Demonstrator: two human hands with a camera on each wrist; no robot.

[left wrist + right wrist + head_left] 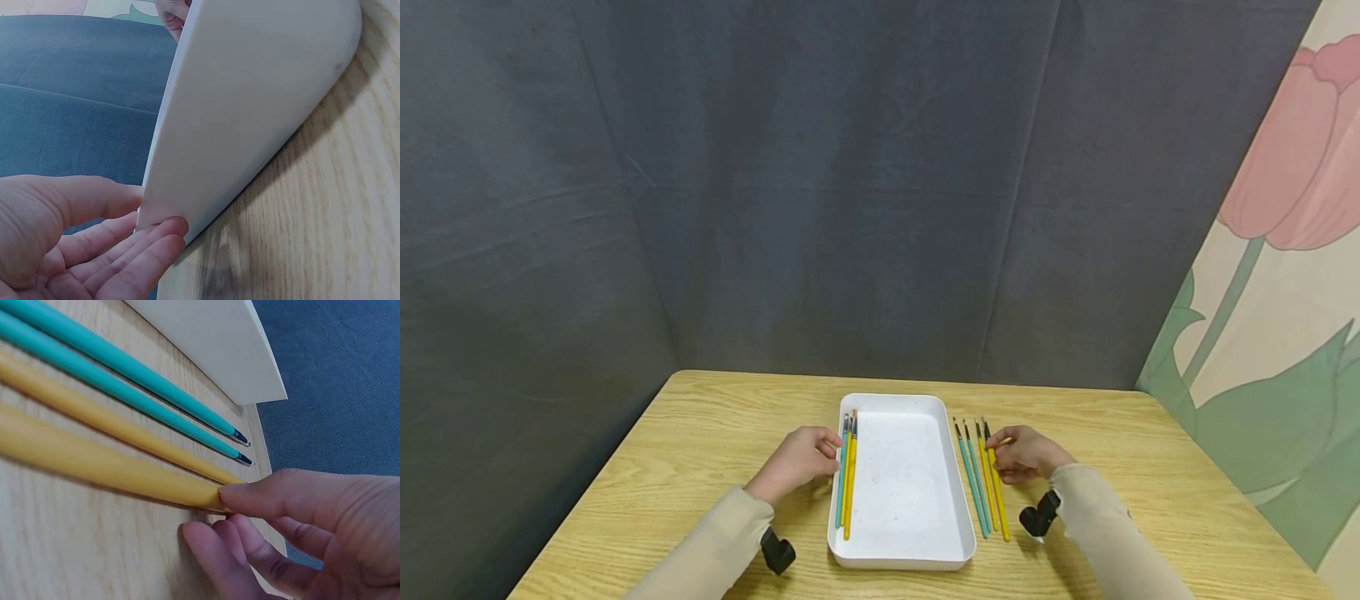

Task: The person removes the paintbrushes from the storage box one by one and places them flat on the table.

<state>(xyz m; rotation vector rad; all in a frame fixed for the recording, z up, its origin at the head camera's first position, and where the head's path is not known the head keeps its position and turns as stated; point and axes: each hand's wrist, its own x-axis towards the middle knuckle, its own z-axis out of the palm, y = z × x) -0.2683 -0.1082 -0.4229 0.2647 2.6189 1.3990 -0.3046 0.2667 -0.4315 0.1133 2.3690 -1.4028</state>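
A white tray (904,492) lies on the table, with a teal paintbrush (841,492) and two yellow paintbrushes (850,479) lengthwise along its left side, bristles away from me. My left hand (808,457) grips the tray's left rim; in the left wrist view its thumb meets the edge and other fingertips (172,226) touch the outer wall. Right of the tray my right hand (1024,452) pinches the outermost yellow paintbrush (125,464) between thumb and fingers near the bristle end. Beside it lie another yellow paintbrush (112,419) and two teal paintbrushes (125,362).
The wooden table (715,467) extends to both sides of the tray. A dark curtain (850,208) hangs behind and to the left. At the right stands a wall with a painted tulip (1285,158). A small black camera (1040,514) sits on the right wrist.
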